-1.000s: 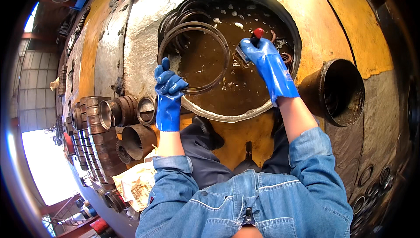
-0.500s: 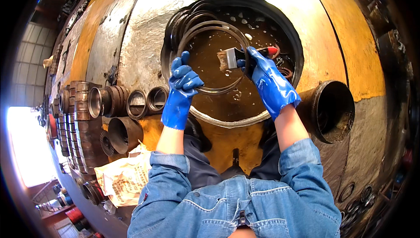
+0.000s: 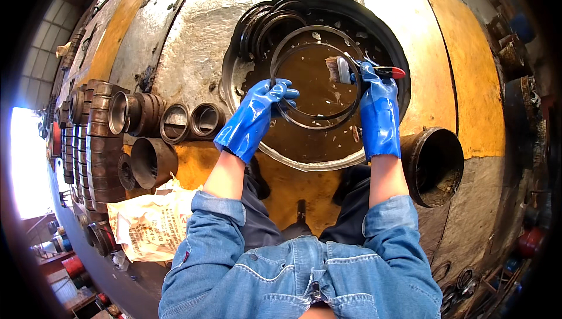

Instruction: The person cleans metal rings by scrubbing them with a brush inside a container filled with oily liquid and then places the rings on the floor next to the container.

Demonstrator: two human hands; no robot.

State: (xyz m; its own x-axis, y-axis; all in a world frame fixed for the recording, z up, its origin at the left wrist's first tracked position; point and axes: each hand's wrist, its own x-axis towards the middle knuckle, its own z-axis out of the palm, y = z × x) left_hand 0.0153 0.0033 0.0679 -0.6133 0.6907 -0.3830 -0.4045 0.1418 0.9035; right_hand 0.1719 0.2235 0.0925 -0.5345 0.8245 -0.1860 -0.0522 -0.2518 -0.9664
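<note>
My left hand [image 3: 253,117], in a wet blue rubber glove, grips the left edge of a large, thin metal ring [image 3: 322,124]. On the ring's opposite edge is my gloved right hand [image 3: 380,111], closed. That same hand also holds a paintbrush [image 3: 343,70] with a dark, red-tipped handle, its bristles pointing inward across the ring. The ring is tilted above a round black basin [image 3: 310,167] of murky brown liquid. Several more rings [image 3: 253,35] lean against the basin's far left wall. Whether the held piece is one broad ring or two together, I cannot tell.
A wide metal cylinder [image 3: 438,166] lies to the right of the basin. On the left are short metal sleeves [image 3: 174,123], a larger open cylinder [image 3: 153,162] and a stack of metal parts [image 3: 105,143]. A crumpled sack [image 3: 149,225] lies near my left arm.
Both hands and the ring have shifted right relative to the basin. The brush has moved right too, to the ring's right side. The view has turned slightly.
</note>
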